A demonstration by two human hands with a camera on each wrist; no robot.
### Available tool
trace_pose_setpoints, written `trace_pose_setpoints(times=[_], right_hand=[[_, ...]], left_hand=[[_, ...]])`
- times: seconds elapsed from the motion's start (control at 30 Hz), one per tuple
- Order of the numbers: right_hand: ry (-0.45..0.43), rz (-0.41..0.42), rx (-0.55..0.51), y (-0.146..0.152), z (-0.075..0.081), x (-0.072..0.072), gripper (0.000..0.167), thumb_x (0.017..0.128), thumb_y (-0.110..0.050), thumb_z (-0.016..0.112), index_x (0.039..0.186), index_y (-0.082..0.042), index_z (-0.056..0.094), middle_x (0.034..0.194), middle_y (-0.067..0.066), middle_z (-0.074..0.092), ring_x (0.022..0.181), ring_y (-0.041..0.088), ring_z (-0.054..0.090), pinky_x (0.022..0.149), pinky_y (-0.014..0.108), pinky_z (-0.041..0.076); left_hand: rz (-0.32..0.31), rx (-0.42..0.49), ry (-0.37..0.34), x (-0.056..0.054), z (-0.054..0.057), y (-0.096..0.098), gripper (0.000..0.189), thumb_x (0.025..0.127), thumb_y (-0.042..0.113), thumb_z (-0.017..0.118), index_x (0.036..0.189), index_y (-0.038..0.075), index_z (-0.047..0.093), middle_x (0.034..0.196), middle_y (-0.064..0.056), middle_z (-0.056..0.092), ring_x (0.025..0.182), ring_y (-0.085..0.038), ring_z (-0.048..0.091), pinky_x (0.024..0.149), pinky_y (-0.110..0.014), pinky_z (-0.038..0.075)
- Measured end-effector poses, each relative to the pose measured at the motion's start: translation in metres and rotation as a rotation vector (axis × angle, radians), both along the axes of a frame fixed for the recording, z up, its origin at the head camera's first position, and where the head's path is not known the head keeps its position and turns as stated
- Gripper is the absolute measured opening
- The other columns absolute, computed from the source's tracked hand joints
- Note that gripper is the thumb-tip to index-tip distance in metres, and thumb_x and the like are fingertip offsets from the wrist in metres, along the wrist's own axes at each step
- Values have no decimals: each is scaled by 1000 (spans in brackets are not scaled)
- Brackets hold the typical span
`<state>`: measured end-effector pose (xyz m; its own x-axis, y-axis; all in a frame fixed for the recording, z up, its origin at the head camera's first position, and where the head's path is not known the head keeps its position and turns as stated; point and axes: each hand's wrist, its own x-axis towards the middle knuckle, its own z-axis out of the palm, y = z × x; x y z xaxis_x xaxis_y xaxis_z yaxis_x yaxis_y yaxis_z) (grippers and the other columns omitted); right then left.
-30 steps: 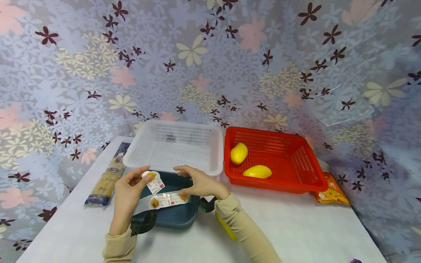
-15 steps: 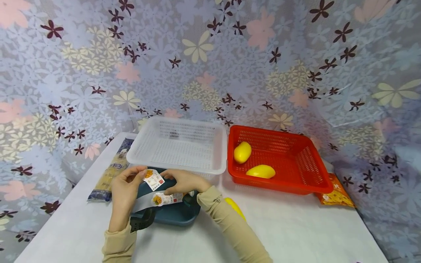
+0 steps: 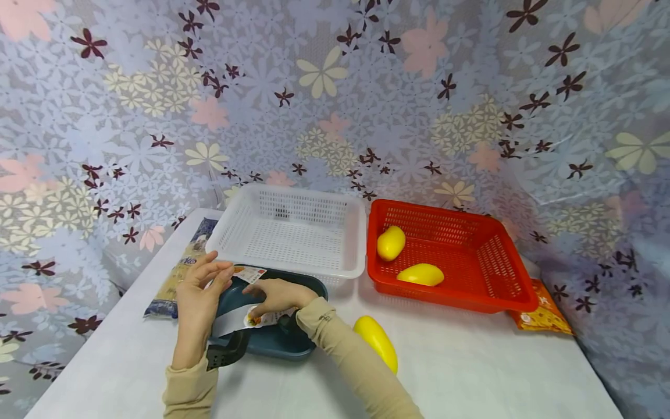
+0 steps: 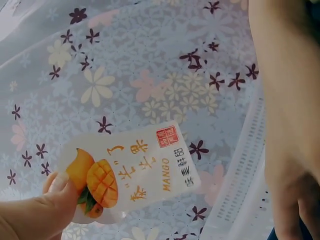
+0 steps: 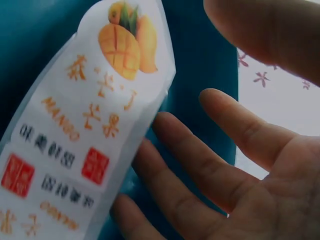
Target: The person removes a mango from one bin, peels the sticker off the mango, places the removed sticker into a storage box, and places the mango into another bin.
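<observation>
My left hand (image 3: 196, 302) pinches a single mango label (image 3: 251, 274) by one end, between thumb and fingers. In the left wrist view that label (image 4: 150, 167) shows its mango picture beside the thumb. A strip of the same labels (image 3: 228, 322) lies across the dark blue basin (image 3: 277, 349). My right hand (image 3: 280, 294) is over the basin at the strip. The right wrist view shows this hand (image 5: 235, 175) with spread, slightly bent fingers, the fingertips along the edge of the label strip (image 5: 95, 115) and nothing gripped.
Behind the basin stands a white basket (image 3: 293, 233). The red basket (image 3: 471, 262) to its right holds two yellow mangoes (image 3: 421, 274). Another mango (image 3: 378, 342) lies on the table beside my right forearm. A noodle pack (image 3: 173, 285) lies left, an orange snack bag (image 3: 544, 311) far right.
My right hand has moved left and down to the label strip. The label in my left hand has tilted flatter. The head view has shifted slightly, and more of the loose mango shows.
</observation>
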<state>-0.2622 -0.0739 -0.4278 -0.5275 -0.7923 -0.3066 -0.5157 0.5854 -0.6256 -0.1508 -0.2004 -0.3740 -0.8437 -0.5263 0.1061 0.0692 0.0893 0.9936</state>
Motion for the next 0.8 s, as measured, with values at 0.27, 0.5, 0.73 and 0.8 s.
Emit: trace_pose_setpoints(times=[0.27, 0.5, 0.73, 0.8], right_hand=[[-96, -22, -79, -9, -1, 6, 42, 85, -9, 73, 125, -7, 61, 100, 5, 71, 78, 5, 62, 69, 16, 49], [-30, 29, -91, 0, 5, 9, 41, 89, -8, 68, 130, -10, 60, 88, 0, 72, 71, 2, 63, 66, 14, 49], [-86, -23, -268, 22, 28, 12, 41, 90, -6, 66, 131, -8, 58, 92, 3, 71, 71, 5, 63, 63, 18, 50], [-85, -47, -322, 30, 35, 11, 40, 91, -6, 65, 130, -9, 59, 94, 6, 70, 74, 5, 63, 66, 18, 50]], left_hand=[[-12, 24, -13, 1, 3, 2, 11, 91, 9, 67, 99, 3, 71, 119, 11, 56, 89, 5, 61, 72, -13, 55], [29, 103, 104, 2, 3, 6, 11, 88, 3, 68, 97, 10, 71, 98, 16, 67, 86, -1, 63, 69, -13, 54], [69, 114, 167, 5, 5, 13, 32, 86, -9, 63, 117, 3, 63, 90, 4, 57, 81, -6, 60, 69, -12, 53], [72, 138, 201, 6, 5, 16, 35, 85, -11, 63, 117, 4, 63, 91, 4, 58, 79, -6, 60, 69, -12, 53]])
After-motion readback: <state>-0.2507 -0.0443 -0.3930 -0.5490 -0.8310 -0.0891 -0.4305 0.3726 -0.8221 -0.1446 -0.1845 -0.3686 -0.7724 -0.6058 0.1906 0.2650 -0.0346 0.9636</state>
